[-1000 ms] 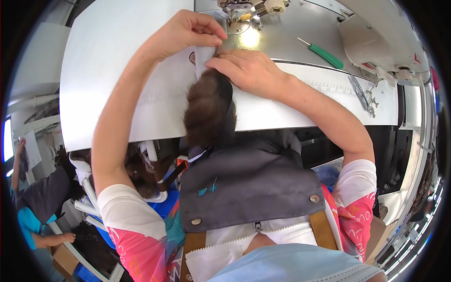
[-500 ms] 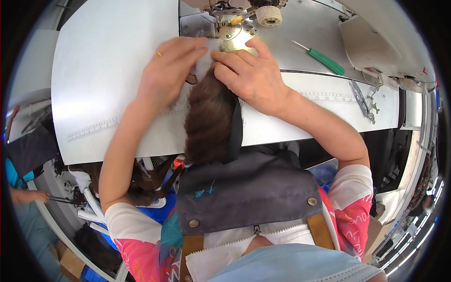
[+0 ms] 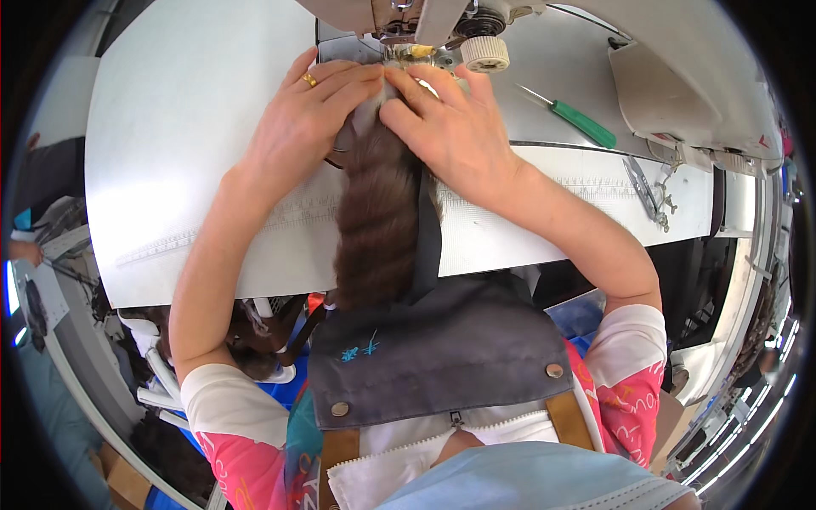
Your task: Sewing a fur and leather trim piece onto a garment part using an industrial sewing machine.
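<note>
A long piece of brown fur (image 3: 374, 229) hangs from the sewing machine's foot area down over the table edge toward my apron. Along its right side runs a black fabric strip (image 3: 427, 242). My left hand (image 3: 319, 106) grips the left side of the fur's upper end, where a pale grey part shows between my hands. My right hand (image 3: 450, 127) pinches the same end from the right, fingers close to the left hand's fingertips. Just beyond the fingers is the sewing machine's needle area (image 3: 412, 51); needle and fur edge are mostly hidden there.
A green-handled screwdriver (image 3: 582, 123) lies on the metal machine bed at right. Metal tweezers or snips (image 3: 642, 187) and small metal parts (image 3: 663, 204) lie farther right. The white table (image 3: 170, 153) carries printed rulers. At far left, another person's hand (image 3: 25, 252) shows.
Both hands have closed together at the fur's upper end, and the left hand's blur is gone. The fur lies straighter. The whole view has shifted slightly, with the machine head showing more.
</note>
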A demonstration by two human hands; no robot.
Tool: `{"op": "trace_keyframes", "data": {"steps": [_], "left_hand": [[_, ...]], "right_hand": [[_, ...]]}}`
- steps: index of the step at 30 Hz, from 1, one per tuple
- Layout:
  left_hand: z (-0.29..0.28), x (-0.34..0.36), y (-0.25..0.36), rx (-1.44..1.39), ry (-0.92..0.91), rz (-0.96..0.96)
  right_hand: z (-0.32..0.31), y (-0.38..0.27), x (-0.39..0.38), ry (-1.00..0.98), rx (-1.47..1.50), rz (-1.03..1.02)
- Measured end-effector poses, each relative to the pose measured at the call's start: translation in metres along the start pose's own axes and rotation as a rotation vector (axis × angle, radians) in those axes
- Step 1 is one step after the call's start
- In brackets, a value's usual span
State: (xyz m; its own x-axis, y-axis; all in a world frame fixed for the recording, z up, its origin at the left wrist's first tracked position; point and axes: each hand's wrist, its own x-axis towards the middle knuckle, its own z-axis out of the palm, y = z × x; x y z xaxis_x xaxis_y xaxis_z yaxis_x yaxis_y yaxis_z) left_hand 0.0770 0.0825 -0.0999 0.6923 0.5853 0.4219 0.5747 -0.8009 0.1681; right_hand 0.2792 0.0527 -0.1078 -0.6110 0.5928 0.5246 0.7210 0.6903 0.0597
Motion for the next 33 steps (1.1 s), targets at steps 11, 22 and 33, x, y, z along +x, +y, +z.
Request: {"op": "trace_keyframes", "data": {"steps": [11, 22, 33], "left_hand": [[0.009, 0.006, -0.007, -0.101, 0.051, -0.071], [0.018, 0.008, -0.007, -0.157, 0.175, -0.094], [0.022, 0.006, -0.011, -0.208, 0.203, -0.096]], "right_hand": [[0.008, 0.007, 0.000, 0.032, -0.026, 0.026], [0.012, 0.013, -0.001, 0.130, -0.003, -0.011], [0.011, 0.015, -0.002, 0.131, 0.034, -0.032]]}}
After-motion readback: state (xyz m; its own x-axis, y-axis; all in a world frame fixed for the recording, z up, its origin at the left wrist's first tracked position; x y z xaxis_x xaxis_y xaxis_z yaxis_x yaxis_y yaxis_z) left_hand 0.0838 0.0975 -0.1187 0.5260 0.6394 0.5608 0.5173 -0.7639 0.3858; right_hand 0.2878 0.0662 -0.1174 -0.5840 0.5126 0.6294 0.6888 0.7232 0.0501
